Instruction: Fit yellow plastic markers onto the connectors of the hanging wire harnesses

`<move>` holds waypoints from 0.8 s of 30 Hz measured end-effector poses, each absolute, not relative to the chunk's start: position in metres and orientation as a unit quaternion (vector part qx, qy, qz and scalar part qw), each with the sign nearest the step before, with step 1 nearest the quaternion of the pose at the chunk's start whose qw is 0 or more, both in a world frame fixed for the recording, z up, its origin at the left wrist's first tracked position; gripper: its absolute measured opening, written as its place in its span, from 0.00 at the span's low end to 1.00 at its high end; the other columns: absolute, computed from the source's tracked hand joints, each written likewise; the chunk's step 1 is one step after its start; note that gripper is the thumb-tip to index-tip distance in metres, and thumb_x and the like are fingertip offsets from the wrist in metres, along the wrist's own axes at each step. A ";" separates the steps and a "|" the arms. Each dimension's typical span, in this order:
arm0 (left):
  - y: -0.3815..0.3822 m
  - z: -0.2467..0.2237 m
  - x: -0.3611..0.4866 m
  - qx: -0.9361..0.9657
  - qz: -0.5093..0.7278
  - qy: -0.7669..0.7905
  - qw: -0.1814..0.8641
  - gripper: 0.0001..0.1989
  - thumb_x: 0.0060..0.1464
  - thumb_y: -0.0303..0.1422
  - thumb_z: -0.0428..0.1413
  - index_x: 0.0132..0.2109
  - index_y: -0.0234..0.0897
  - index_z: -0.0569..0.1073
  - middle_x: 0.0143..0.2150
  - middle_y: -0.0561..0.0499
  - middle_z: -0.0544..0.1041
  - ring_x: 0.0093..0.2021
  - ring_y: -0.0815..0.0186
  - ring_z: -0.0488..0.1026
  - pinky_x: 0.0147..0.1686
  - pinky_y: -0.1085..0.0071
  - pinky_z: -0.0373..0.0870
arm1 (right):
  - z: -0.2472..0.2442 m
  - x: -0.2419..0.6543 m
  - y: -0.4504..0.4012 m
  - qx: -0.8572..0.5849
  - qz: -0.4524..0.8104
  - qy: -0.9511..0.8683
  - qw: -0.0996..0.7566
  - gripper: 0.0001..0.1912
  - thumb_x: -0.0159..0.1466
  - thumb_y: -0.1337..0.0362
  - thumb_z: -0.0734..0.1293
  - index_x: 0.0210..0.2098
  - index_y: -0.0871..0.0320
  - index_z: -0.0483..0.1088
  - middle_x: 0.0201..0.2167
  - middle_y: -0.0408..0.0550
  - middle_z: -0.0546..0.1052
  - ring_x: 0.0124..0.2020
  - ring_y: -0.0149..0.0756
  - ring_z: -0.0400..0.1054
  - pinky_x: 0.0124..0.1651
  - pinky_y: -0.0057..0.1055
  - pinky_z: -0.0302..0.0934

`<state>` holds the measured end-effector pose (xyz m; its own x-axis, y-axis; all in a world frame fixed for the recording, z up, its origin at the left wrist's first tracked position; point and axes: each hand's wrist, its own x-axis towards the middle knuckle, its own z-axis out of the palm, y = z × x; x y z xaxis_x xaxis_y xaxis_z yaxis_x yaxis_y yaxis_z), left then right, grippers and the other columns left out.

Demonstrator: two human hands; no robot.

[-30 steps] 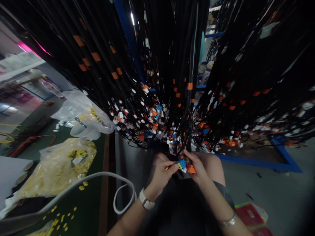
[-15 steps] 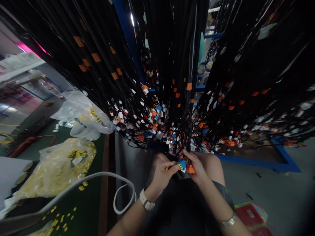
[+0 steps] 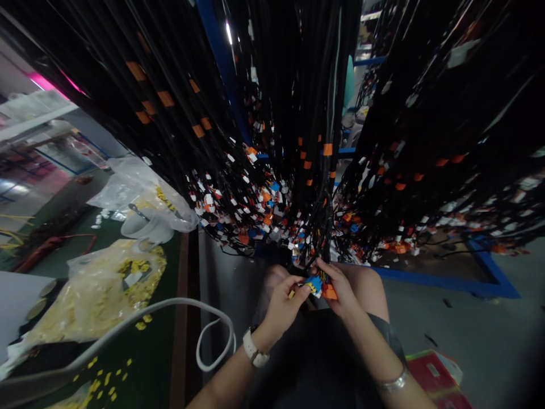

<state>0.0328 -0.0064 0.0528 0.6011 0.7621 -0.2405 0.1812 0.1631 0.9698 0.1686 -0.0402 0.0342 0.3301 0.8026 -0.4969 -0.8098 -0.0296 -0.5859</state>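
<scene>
Black cable bundles (image 3: 306, 102) hung in a dense curtain beyond the fingers, their ends a tangle of small white, orange and blue connectors, while a green bench (image 3: 159, 346) ran well to the left. On that bench, far from the fingers, lay a plastic bag (image 3: 96, 284) of yellow pieces and, nearer the person, some loose yellow pieces (image 3: 108, 378). Both hands met above the lap (image 3: 315, 363). Thumb and forefinger of the left hand (image 3: 281, 307) were pinched together at the yellow-marked left end of a blue connector (image 3: 315, 283), so it lay just to the right of those fingertips and touched them; another bit of yellow showed beneath the curled fingers. Fingers of the right hand (image 3: 342, 291) were closed around the wires (image 3: 326, 277) on the connector's other side, with an orange connector (image 3: 330, 292) against the palm side, just beside the blue one. That put the blue connector between the two hands, the left fingertips nearer its yellow-marked end, the right fingers nearer its wires. Its long axis seemed to run roughly crosswise from left to right, though the fingers hid too much to be sure.
</scene>
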 end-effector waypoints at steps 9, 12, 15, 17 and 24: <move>-0.006 0.051 0.032 0.597 0.188 0.382 0.680 0.18 0.51 0.44 0.53 0.38 0.31 0.73 0.20 0.56 0.62 0.22 0.74 0.56 0.23 0.78 0.54 | 0.033 0.169 -0.040 -0.421 0.580 0.008 0.697 0.12 0.47 0.59 0.74 0.22 0.60 0.70 0.18 0.42 0.73 0.18 0.28 0.65 0.21 0.23 0.59; -0.006 0.051 0.032 0.590 0.185 0.380 0.687 0.19 0.51 0.45 0.53 0.39 0.32 0.73 0.20 0.56 0.62 0.21 0.75 0.55 0.23 0.78 0.54 | 0.033 0.169 -0.041 -0.423 0.582 0.003 0.695 0.12 0.48 0.59 0.74 0.22 0.60 0.70 0.19 0.42 0.73 0.18 0.27 0.65 0.21 0.23 0.59; -0.007 0.052 0.032 0.584 0.186 0.382 0.691 0.20 0.51 0.45 0.53 0.40 0.31 0.73 0.20 0.56 0.62 0.21 0.74 0.56 0.23 0.77 0.54 | 0.033 0.169 -0.041 -0.423 0.580 0.005 0.697 0.11 0.47 0.60 0.74 0.22 0.60 0.70 0.19 0.42 0.73 0.18 0.27 0.64 0.21 0.23 0.59; -0.007 0.052 0.033 0.583 0.185 0.384 0.692 0.20 0.50 0.45 0.54 0.41 0.31 0.73 0.20 0.56 0.63 0.21 0.74 0.56 0.23 0.77 0.55 | 0.034 0.169 -0.041 -0.424 0.577 0.011 0.698 0.11 0.47 0.60 0.74 0.21 0.60 0.70 0.18 0.42 0.73 0.18 0.27 0.64 0.21 0.23 0.59; -0.008 0.052 0.033 0.584 0.182 0.384 0.692 0.19 0.51 0.44 0.54 0.41 0.31 0.72 0.21 0.56 0.63 0.21 0.74 0.56 0.23 0.77 0.55 | 0.034 0.170 -0.041 -0.427 0.574 0.005 0.699 0.12 0.47 0.60 0.74 0.22 0.60 0.69 0.18 0.42 0.73 0.18 0.27 0.64 0.20 0.23 0.59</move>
<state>0.0329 -0.0083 0.0521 0.6383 0.7006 -0.3189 0.1962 0.2525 0.9475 0.1702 -0.0414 0.0340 0.3414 0.7974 -0.4976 -0.8067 -0.0231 -0.5904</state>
